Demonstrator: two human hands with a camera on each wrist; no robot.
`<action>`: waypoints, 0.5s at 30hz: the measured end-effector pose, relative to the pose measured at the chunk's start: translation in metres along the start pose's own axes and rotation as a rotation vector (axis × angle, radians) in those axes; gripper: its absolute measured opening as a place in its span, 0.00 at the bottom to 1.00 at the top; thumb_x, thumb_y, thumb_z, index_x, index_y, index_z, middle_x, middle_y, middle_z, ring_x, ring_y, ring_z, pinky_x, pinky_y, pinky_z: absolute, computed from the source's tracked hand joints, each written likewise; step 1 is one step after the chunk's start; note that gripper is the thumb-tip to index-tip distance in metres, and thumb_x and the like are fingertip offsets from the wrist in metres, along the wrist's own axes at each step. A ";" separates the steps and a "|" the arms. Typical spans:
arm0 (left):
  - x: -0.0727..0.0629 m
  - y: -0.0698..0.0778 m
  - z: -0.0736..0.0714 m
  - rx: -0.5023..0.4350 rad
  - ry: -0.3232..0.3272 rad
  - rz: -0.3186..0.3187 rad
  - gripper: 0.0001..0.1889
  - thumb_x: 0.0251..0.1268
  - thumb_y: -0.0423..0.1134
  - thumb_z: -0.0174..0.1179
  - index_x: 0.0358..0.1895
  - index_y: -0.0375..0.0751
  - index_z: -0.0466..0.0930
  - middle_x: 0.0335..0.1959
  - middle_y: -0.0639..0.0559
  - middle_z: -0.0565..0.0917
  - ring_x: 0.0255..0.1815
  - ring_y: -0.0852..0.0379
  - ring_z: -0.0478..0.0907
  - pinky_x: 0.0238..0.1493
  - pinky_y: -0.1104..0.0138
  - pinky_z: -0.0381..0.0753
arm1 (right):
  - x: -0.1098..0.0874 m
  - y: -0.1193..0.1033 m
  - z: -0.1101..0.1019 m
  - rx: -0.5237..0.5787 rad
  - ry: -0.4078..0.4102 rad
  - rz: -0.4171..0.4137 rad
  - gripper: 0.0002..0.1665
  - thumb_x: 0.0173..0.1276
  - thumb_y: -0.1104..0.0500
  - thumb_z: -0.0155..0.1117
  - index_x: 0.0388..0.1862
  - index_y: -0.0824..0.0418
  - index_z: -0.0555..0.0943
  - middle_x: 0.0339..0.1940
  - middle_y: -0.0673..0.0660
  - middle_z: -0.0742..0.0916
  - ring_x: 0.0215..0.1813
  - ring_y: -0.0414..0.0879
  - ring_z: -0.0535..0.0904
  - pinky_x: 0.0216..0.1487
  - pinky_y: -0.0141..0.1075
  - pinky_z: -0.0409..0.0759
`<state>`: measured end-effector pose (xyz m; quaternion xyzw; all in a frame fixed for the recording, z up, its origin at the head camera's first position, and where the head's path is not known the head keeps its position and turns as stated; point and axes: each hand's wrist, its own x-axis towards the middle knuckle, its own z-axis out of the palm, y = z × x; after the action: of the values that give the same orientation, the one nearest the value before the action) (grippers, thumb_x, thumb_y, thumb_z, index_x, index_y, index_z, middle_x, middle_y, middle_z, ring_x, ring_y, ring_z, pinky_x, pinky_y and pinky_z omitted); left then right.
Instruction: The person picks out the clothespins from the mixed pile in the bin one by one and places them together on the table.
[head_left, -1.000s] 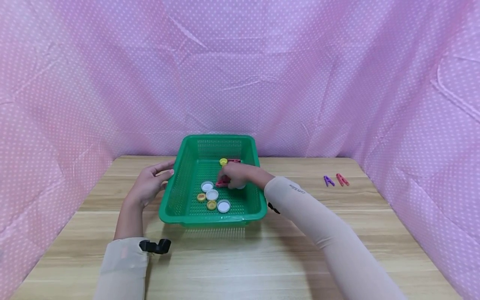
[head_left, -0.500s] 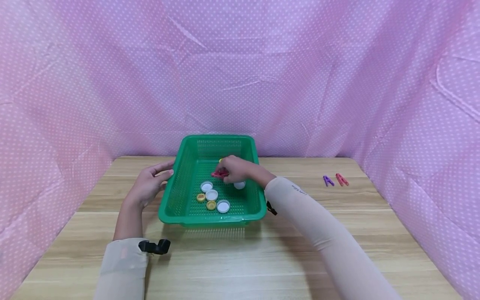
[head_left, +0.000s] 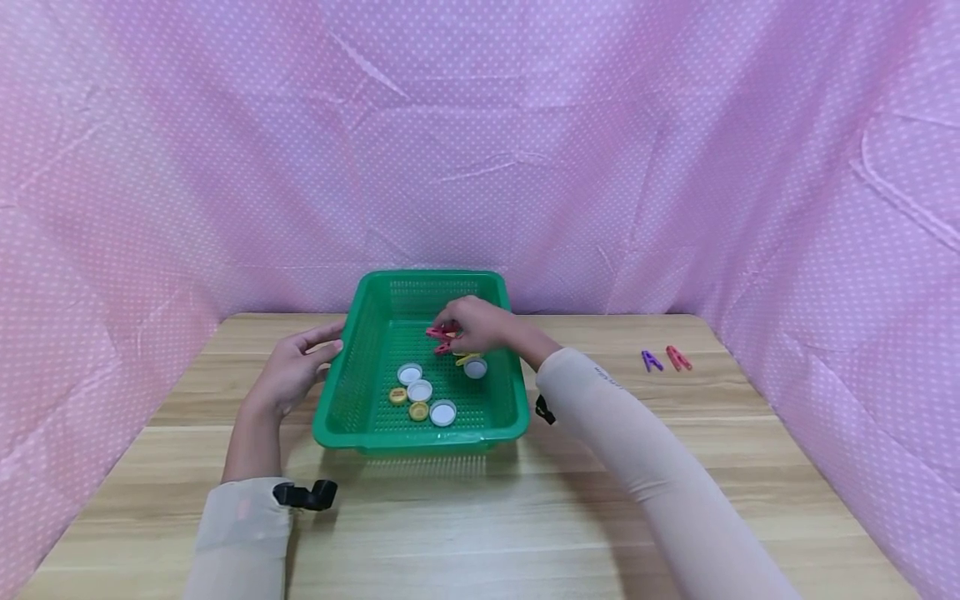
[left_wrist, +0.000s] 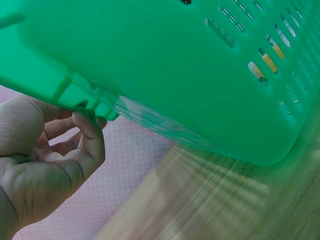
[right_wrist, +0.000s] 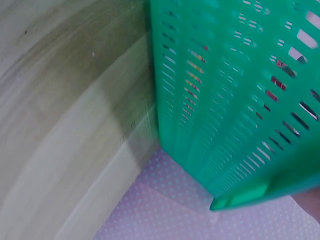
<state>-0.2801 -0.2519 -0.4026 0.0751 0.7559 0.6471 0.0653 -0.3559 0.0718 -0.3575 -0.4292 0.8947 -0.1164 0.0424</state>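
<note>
A green plastic basket (head_left: 422,439) holds clothespins and bottle caps. My left hand (head_left: 292,371) grips its left rim, thumb and fingertips on the edge in the left wrist view. Inside, my right hand (head_left: 480,323) pinches a red clothespin (head_left: 435,332) near the back. A second red clothespin (head_left: 443,348) lies just under these fingers, partly overlapped by them. Close by, a yellow clothespin (head_left: 467,359) shows below the hand, beside a white cap (head_left: 476,368). The right wrist view shows mostly the basket's slotted outer wall (right_wrist: 225,100); the fingers are hidden there.
Several white caps (head_left: 419,391) and yellow caps (head_left: 418,412) lie in the basket's front left. On the wooden table (head_left: 600,500) to the right are a purple clothespin (head_left: 652,361) and a red-pink clothespin (head_left: 678,358). A pink dotted cloth (head_left: 480,167) hangs behind.
My right hand has moved toward the back of the basket, red clothespin at its fingertips. The yellow clothespin and right-hand white cap are now uncovered. My left hand keeps its grip.
</note>
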 end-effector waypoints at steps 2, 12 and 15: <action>0.000 0.000 0.000 -0.001 0.001 -0.002 0.30 0.80 0.45 0.56 0.79 0.40 0.63 0.74 0.40 0.69 0.53 0.65 0.81 0.54 0.68 0.84 | -0.003 0.001 -0.003 -0.006 0.021 -0.001 0.20 0.69 0.59 0.68 0.59 0.60 0.85 0.51 0.54 0.87 0.51 0.46 0.81 0.52 0.37 0.81; -0.001 0.002 0.001 0.005 -0.002 -0.006 0.30 0.81 0.45 0.55 0.79 0.40 0.63 0.74 0.40 0.69 0.54 0.64 0.81 0.55 0.68 0.83 | -0.034 0.011 -0.021 0.025 0.099 0.004 0.23 0.66 0.63 0.67 0.61 0.64 0.84 0.53 0.57 0.87 0.53 0.49 0.81 0.56 0.42 0.81; -0.002 0.002 0.000 0.011 0.000 -0.009 0.30 0.81 0.45 0.55 0.79 0.40 0.63 0.74 0.40 0.68 0.54 0.65 0.81 0.55 0.68 0.83 | -0.045 0.016 -0.026 0.026 0.129 0.016 0.23 0.66 0.63 0.66 0.61 0.64 0.84 0.53 0.57 0.87 0.54 0.48 0.81 0.56 0.42 0.82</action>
<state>-0.2780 -0.2519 -0.4007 0.0720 0.7598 0.6426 0.0676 -0.3445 0.1207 -0.3377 -0.4130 0.8974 -0.1548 -0.0087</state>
